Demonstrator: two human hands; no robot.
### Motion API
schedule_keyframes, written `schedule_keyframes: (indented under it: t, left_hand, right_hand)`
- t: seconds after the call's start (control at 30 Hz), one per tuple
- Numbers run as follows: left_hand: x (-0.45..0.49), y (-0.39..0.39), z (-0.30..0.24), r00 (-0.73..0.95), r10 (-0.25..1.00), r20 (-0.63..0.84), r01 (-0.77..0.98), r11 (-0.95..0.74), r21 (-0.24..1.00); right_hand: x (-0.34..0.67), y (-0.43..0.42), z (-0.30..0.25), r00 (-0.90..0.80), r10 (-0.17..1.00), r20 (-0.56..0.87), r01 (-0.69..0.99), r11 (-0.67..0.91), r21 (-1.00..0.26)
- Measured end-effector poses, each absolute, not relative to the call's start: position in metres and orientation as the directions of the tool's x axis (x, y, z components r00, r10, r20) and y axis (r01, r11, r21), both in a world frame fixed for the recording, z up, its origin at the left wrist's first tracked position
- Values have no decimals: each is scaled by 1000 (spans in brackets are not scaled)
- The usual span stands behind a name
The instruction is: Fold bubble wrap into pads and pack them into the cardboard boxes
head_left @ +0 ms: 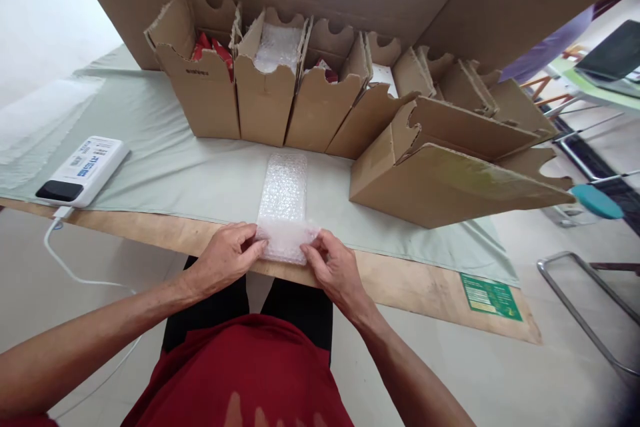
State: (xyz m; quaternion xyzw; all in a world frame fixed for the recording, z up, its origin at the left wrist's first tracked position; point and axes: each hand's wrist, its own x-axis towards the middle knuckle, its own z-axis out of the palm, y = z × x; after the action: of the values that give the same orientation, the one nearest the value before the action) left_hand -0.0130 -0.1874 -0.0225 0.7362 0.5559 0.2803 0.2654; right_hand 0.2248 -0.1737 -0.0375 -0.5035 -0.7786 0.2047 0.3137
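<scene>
A clear bubble wrap bag (284, 190) lies on the light green cloth near the table's front edge, its long side pointing away from me. Its near end is doubled over into a flap. My left hand (227, 255) pinches the left corner of that flap between thumb and fingers. On the opposite corner, my right hand (334, 267) grips the flap in the same way. Whether anything lies inside the bag, I cannot tell.
Behind the bag stand several cardboard bins (265, 100) holding red items and bubble wrap. An angled cardboard bin (385, 177) is at right. A white power bank (85, 170) with a cable (75, 273) lies at left. A green label (490, 297) marks the wooden table edge (400, 287).
</scene>
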Motion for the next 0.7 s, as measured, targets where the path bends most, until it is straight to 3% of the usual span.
schedule_keyframes:
  t: [0.2, 0.27, 0.37, 0.43, 0.53, 0.63, 0.7]
  left_hand:
    - [-8, -177, -41, 218, 939, 265, 849, -316, 423]
    - [-8, -178, -46, 234, 925, 300, 885, -331, 328]
    - [-7, -181, -45, 246, 911, 331, 915, -331, 232]
    - [-9, -183, -40, 258, 883, 391, 912, -356, 204]
    - [-15, -188, -30, 392, 788, 475, 826, -529, 195]
    - [-22, -192, -27, 552, 707, 442, 699, -682, 217]
    - [-26, -193, -29, 565, 707, 426, 658, -697, 285]
  right_hand:
    - [227, -166, -50, -249, 872, 422, 743, 452, -494]
    - [231, -174, -46, -315, 829, 461, 714, 528, -461]
    - [235, -183, -39, -526, 745, 411, 640, 665, -385]
    - [235, -184, -39, -621, 703, 347, 616, 711, -338]
    - [233, -179, -42, -633, 696, 340, 617, 718, -322]
    - [232, -179, -40, -574, 718, 394, 591, 696, -408]
    - [232, -180, -36, -533, 742, 407, 546, 669, -504]
